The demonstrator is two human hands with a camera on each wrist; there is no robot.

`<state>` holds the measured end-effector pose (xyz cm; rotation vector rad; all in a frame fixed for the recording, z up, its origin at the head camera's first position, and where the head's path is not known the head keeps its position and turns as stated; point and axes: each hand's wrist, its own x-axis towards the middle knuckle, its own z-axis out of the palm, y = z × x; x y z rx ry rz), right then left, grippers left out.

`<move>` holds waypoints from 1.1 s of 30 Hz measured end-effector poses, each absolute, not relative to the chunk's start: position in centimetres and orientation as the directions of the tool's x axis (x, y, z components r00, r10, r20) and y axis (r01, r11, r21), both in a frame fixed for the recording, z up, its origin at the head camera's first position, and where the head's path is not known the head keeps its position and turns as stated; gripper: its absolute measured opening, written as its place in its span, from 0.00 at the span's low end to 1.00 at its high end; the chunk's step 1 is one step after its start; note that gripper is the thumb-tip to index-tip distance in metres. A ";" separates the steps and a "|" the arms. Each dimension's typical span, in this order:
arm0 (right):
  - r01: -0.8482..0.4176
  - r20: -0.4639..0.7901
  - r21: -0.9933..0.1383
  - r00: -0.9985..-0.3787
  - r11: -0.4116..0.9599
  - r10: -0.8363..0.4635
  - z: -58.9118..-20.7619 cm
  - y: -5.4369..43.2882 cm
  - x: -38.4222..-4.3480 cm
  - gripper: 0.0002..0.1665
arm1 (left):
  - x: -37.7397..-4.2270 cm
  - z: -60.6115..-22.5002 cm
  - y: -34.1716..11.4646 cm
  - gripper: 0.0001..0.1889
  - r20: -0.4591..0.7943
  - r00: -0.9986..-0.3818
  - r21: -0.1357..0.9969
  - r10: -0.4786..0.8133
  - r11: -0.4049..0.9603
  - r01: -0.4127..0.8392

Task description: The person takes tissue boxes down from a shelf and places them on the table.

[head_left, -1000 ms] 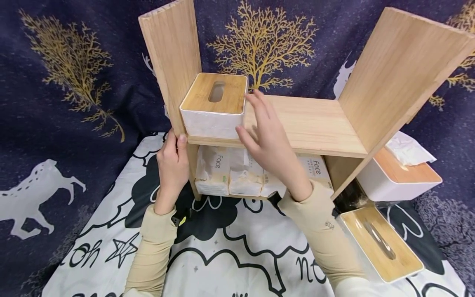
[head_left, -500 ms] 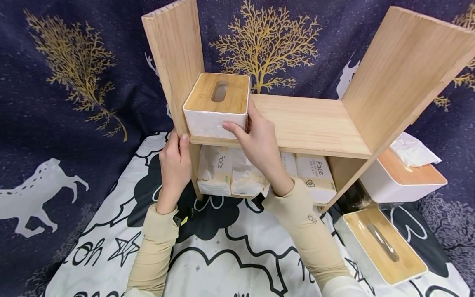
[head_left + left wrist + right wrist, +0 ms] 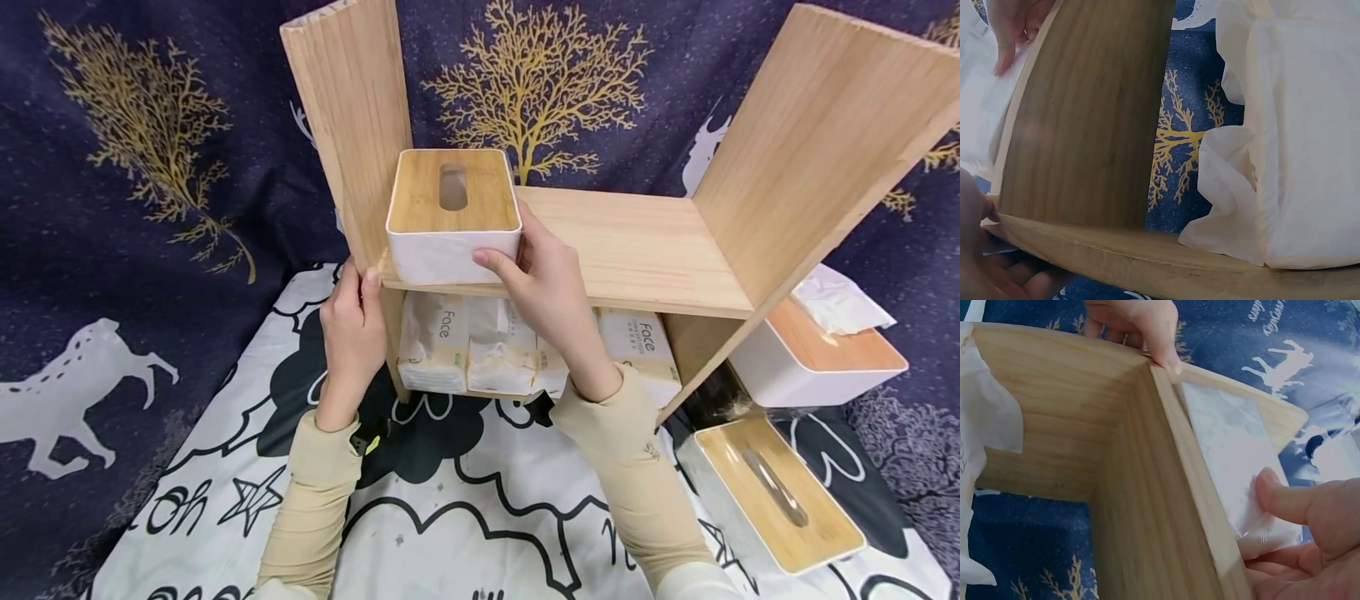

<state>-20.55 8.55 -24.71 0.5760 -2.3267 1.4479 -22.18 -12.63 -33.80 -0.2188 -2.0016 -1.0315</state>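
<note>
A tissue box (image 3: 454,258) with a white body and a slotted bamboo lid stands at the left end of the upper board of a wooden shelf (image 3: 630,258). My right hand (image 3: 551,283) grips its right end in the head view, thumb on the front face and the other fingers hidden behind. The right wrist view shows that thumb on the box's white front (image 3: 1235,469). At the left side panel, my left hand (image 3: 352,333) holds the front edge where the upper board joins, its fingers wrapped round the outside. A narrow gap shows between box and left panel.
Packs of face tissues (image 3: 435,342) fill the compartment below the board. Right of the shelf stand a white tissue box (image 3: 817,379) with a tissue sticking out and another bamboo-lidded box (image 3: 772,492). A patterned cloth (image 3: 450,550) lies underneath.
My right hand has gone from spread fingers at the box to gripping it. The tissue box has shifted right, away from the left panel, and turned slightly. My left hand stays at the panel.
</note>
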 end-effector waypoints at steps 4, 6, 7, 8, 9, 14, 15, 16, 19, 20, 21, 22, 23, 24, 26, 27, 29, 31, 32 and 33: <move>-0.518 0.474 -0.780 -0.855 0.351 -0.210 -24.7 9.6 -20.5 0.38 | -22.2 -33.9 -12.7 0.25 0.754 -0.625 0.583 -0.203 0.646 0.493; -0.524 0.468 -0.781 -0.851 0.339 -0.238 -24.7 10.3 -20.5 0.38 | -22.2 -33.8 -12.7 0.24 0.754 -0.625 0.584 -0.205 0.644 0.494; -0.524 0.462 -0.784 -0.850 0.332 -0.251 -24.7 10.6 -20.5 0.38 | -22.2 -33.8 -12.7 0.24 0.753 -0.625 0.586 -0.206 0.642 0.494; -0.524 0.457 -0.786 -0.850 0.328 -0.264 -24.6 10.9 -20.4 0.38 | -22.2 -33.8 -12.6 0.24 0.754 -0.624 0.584 -0.206 0.644 0.493; -0.522 0.450 -0.791 -0.849 0.319 -0.276 -24.6 11.3 -20.4 0.38 | -22.1 -33.8 -12.6 0.24 0.753 -0.624 0.586 -0.208 0.643 0.493; -0.519 0.419 -0.804 -0.841 0.291 -0.343 -24.5 12.8 -20.3 0.38 | -22.1 -33.9 -12.6 0.24 0.759 -0.616 0.581 -0.211 0.646 0.495; -0.520 0.416 -0.806 -0.837 0.281 -0.355 -24.4 13.1 -20.3 0.38 | -22.2 -33.9 -12.6 0.24 0.760 -0.615 0.581 -0.212 0.646 0.495; -0.522 0.414 -0.808 -0.833 0.273 -0.367 -24.4 13.4 -20.3 0.37 | -22.2 -33.9 -12.6 0.24 0.762 -0.613 0.578 -0.210 0.647 0.497; -0.508 0.401 -0.823 -0.837 0.254 -0.373 -24.5 13.8 -20.3 0.39 | -22.2 -34.0 -12.7 0.24 0.764 -0.611 0.575 -0.205 0.646 0.502; -0.494 0.391 -0.833 -0.844 0.248 -0.367 -24.5 13.9 -20.3 0.41 | -22.2 -34.0 -12.7 0.24 0.766 -0.610 0.572 -0.202 0.647 0.504; -0.484 0.386 -0.839 -0.851 0.250 -0.355 -24.5 13.9 -20.2 0.43 | -22.2 -34.0 -12.7 0.24 0.767 -0.610 0.570 -0.200 0.648 0.505; -0.475 0.383 -0.845 -0.858 0.246 -0.343 -24.6 13.8 -20.0 0.45 | -22.2 -34.0 -12.7 0.24 0.769 -0.607 0.569 -0.199 0.647 0.508; -0.463 0.376 -0.850 -0.868 0.251 -0.325 -24.7 13.7 -19.8 0.48 | -22.2 -34.0 -12.7 0.24 0.770 -0.606 0.568 -0.199 0.646 0.510; -0.451 0.372 -0.856 -0.877 0.254 -0.303 -24.7 13.5 -19.6 0.50 | -22.3 -34.0 -12.7 0.24 0.772 -0.604 0.567 -0.199 0.645 0.513; -0.441 0.380 -0.858 -0.890 0.264 -0.251 -25.0 13.0 -19.0 0.54 | -22.3 -34.0 -12.7 0.23 0.774 -0.601 0.565 -0.198 0.643 0.516; -0.442 0.393 -0.851 -0.894 0.284 -0.215 -25.2 12.6 -18.7 0.55 | -22.3 -34.0 -12.7 0.23 0.774 -0.601 0.566 -0.199 0.642 0.516; -0.442 0.423 -0.835 -0.897 0.327 -0.132 -25.6 11.5 -17.9 0.60 | -22.3 -34.0 -12.7 0.22 0.773 -0.602 0.569 -0.200 0.639 0.518; -0.461 0.480 -0.806 -0.876 0.371 -0.047 -26.1 10.3 -17.2 0.67 | -22.2 -33.9 -12.7 0.21 0.771 -0.604 0.571 -0.201 0.638 0.516; -0.469 0.511 -0.783 -0.860 0.409 -0.006 -26.4 9.6 -16.9 0.70 | -22.2 -33.9 -12.7 0.21 0.770 -0.606 0.573 -0.202 0.638 0.515; -0.479 0.545 -0.758 -0.838 0.442 0.027 -26.7 8.9 -16.6 0.74 | -22.2 -33.9 -12.7 0.21 0.769 -0.606 0.573 -0.202 0.638 0.515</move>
